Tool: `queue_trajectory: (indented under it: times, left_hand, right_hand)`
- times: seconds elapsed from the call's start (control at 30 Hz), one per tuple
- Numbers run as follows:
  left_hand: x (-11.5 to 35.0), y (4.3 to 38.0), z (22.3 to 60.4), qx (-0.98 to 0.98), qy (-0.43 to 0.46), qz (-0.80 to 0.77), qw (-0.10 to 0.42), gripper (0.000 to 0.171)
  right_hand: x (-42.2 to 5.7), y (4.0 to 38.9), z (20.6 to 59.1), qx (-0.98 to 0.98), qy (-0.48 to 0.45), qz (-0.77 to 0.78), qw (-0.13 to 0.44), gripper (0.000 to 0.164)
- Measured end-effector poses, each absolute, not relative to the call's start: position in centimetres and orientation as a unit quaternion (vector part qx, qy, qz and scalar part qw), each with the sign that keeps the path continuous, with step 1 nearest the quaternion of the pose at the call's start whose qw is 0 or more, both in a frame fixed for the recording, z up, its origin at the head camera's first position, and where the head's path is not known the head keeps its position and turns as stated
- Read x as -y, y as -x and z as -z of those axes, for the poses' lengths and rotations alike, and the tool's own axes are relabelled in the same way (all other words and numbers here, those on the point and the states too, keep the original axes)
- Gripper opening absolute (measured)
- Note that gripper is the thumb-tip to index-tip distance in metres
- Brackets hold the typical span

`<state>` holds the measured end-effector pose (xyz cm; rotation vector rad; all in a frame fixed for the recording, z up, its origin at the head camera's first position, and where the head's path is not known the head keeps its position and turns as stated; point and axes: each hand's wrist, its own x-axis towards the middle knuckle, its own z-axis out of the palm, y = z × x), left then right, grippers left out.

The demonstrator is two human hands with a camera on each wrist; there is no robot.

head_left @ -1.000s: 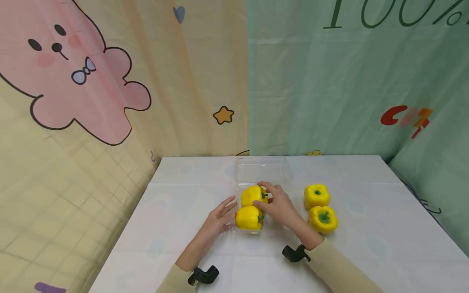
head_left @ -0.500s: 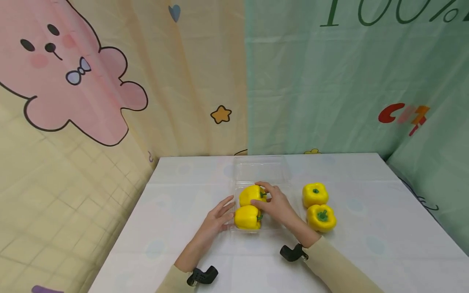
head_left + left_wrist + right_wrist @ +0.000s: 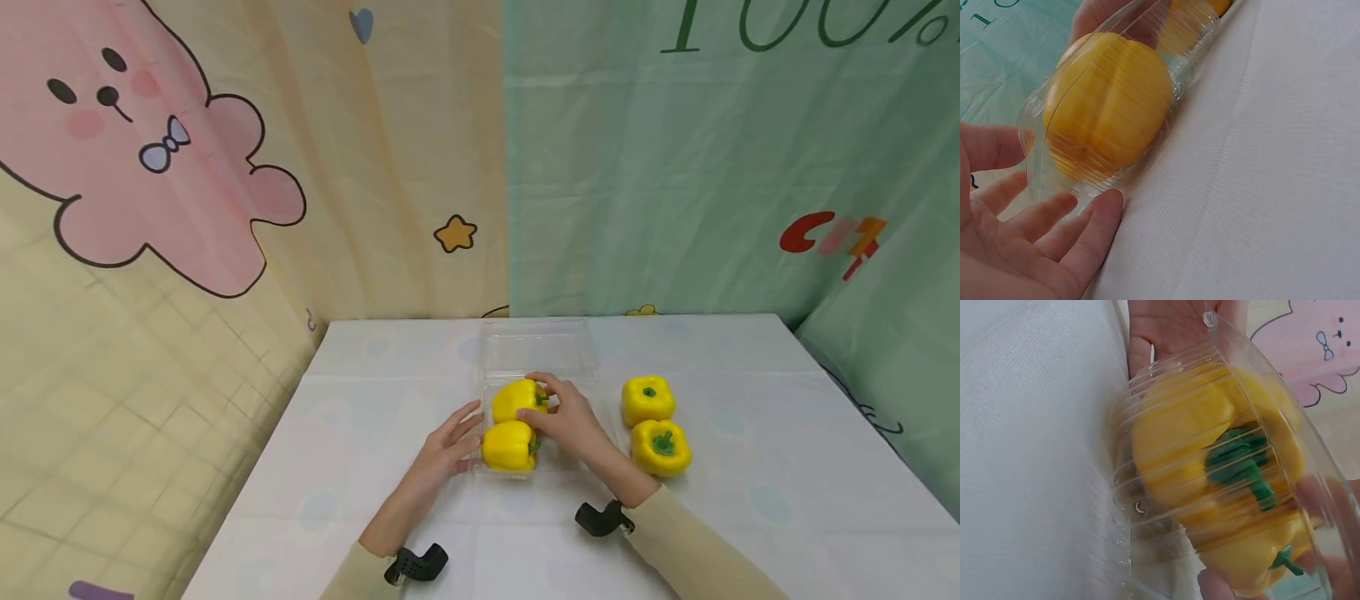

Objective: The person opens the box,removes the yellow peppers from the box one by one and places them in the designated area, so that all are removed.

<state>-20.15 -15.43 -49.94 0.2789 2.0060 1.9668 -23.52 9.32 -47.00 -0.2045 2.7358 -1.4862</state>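
Observation:
In the head view, two yellow bell peppers lie on their sides in the left part of a clear plastic clamshell box [image 3: 562, 457]. My right hand [image 3: 572, 422] grips the rear pepper [image 3: 510, 400], thumb on its near side and fingers at its far side. The front pepper [image 3: 507, 447] lies against it, its green stem [image 3: 1238, 461] showing through the ribbed wall in the right wrist view. My left hand [image 3: 440, 448] is spread at the box's left side. In the left wrist view its thumb and fingertips touch the clear wall.
Two more yellow peppers stand stem up right of the box, one farther back [image 3: 648, 400] and one nearer [image 3: 662, 447]. The clear lid [image 3: 536, 346] lies folded open behind the box. A white cloth [image 3: 337, 500] covers the table, with printed curtains [image 3: 420, 167] behind it.
Both hands and the peppers keep their places. Only the head view shifts slightly.

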Motion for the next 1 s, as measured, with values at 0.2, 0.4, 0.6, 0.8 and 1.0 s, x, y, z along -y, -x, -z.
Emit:
queue_trajectory:
  times: [0.2,0.4,0.6,0.8,1.0]
  left_hand:
    - [15.26,20.3,49.85,-0.706,-0.094,-0.684,0.157,0.059]
    - [15.21,20.18,50.06,-0.705,-0.095,-0.684,0.159,0.059]
    - [15.24,20.19,50.29,-0.707,-0.094,-0.683,0.158,0.059]
    - [15.36,20.15,50.09,-0.711,-0.093,-0.68,0.156,0.06]
    - [15.27,20.2,49.94,-0.708,-0.1,-0.681,0.155,0.06]
  right_hand:
    - [-9.32,23.53,46.8,-0.883,0.063,0.465,-0.008,0.062]
    - [-9.3,23.12,46.7,-0.886,0.049,0.46,-0.017,0.063]
    - [-9.3,23.03,46.7,-0.883,0.046,0.466,-0.02,0.064]
    - [-9.15,23.22,46.69,-0.877,0.053,0.477,-0.024,0.063]
    - [-9.24,23.18,46.67,-0.873,0.049,0.484,-0.029,0.063]
